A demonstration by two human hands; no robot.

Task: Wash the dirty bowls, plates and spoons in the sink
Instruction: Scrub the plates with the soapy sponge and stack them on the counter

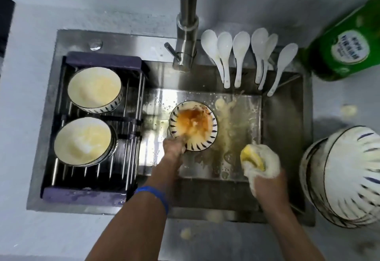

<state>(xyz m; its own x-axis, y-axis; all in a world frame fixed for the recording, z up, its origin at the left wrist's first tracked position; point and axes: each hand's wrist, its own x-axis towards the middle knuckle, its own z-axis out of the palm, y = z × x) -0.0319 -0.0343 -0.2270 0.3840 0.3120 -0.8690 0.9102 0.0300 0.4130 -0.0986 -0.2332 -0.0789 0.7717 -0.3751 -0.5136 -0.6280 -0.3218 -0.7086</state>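
Note:
A white bowl with blue dashes (pixel 202 140) sits low in the steel sink (pixel 283 120), smeared orange-brown inside. My left hand (pixel 174 145) grips its near-left rim. My right hand (pixel 265 170), covered in foam, holds a yellow sponge (pixel 251 157) to the right of the bowl, apart from it. Two soapy bowls (pixel 94 88) (pixel 83 139) stand upright in the dark drain rack (pixel 131 116) over the sink's left side. Several white spoons (pixel 240 55) lie on the sink's back ledge. A stack of upturned bowls (pixel 345 176) rests on the counter at right.
The steel faucet (pixel 187 24) rises at the back centre, its spout above the sink. A green detergent bottle (pixel 345 44) lies at the upper right. Foam and brownish water spread over the sink floor. Foam blobs dot the grey counter (pixel 30 75).

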